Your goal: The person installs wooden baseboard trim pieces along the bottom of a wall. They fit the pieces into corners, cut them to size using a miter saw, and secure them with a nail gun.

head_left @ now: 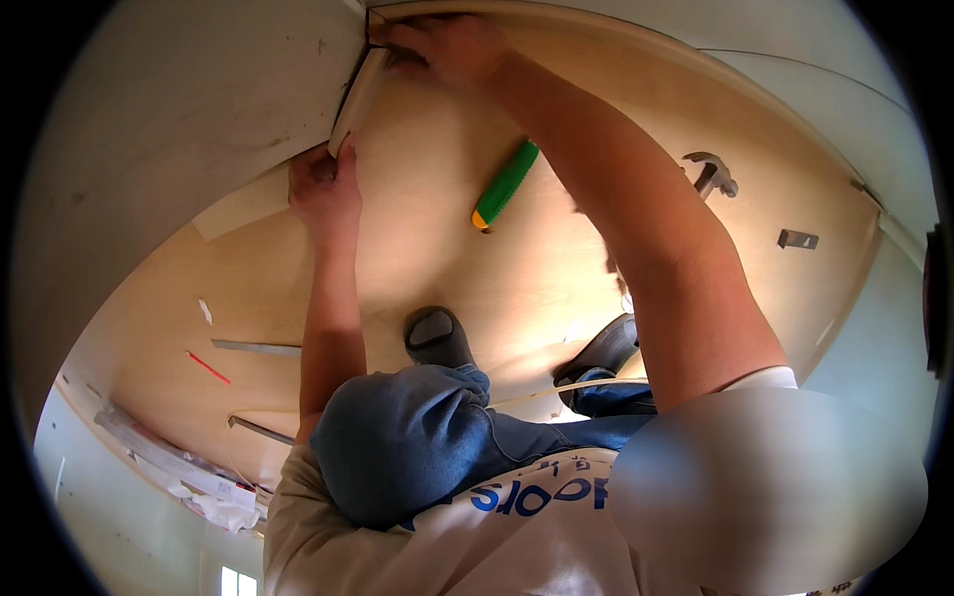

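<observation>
Pale trim strip (360, 99), upper left of frame, slanting along the foot of the off-white panel (229, 109), its far end near the corner at the top edge. Left hand (326, 189) closed about the strip's lower end, thumb along the near side. Right hand (457, 50) at the upper end, fingers reaching into the corner; contact lost in shadow, cannot tell if it grips or only presses.

Handling, by judgement: light, narrow, likely wood or board; stiff over so short a run, smooth-faced but not slick. Ends and thin edges probably chip or dent first. Best hold: one hand near each end, thumb on the broad face, fingertips clear of the panel side, where they could pinch.

Claw hammer (712, 177) lies upper right; green-handled tool (507, 185) upper centre, partly behind the right forearm.
</observation>
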Tool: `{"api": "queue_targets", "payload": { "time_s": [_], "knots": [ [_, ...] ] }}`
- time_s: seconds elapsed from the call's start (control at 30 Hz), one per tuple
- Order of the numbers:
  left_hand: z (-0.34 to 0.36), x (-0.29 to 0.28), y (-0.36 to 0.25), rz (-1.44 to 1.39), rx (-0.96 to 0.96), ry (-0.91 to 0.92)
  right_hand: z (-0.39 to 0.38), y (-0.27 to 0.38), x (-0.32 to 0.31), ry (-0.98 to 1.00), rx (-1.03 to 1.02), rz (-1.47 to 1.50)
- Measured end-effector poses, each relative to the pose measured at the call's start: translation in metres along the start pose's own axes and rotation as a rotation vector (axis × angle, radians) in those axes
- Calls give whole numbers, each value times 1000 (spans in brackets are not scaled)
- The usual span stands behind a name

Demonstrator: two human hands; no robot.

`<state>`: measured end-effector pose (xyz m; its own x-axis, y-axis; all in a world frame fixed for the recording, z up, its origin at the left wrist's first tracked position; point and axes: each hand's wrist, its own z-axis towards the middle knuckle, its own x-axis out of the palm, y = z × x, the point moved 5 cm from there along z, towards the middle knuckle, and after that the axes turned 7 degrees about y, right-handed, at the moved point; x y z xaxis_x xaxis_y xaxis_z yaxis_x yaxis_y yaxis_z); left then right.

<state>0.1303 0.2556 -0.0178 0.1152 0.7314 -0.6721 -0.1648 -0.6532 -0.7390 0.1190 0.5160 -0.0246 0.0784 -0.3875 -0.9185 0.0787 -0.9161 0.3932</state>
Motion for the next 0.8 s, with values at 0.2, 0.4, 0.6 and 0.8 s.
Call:
{"api": "queue_targets", "payload": {
  "time_s": [0.2, 0.4, 0.6, 0.8],
  "knots": [
    [-2, -1, 0, -31, -105, 20, 2, -3, 5, -203, -136, -43],
    [-3, -4, 3, -27, -57, 40, -1, 4, -8, -392, -256, 25],
    [-2, -6, -3, -45, -86, 43, -1, 2, -7, -295, -212, -57],
    [0, -3, 5, -3, -48, 33, 0, 2, -2, -260, -192, -4]
  ]
}}
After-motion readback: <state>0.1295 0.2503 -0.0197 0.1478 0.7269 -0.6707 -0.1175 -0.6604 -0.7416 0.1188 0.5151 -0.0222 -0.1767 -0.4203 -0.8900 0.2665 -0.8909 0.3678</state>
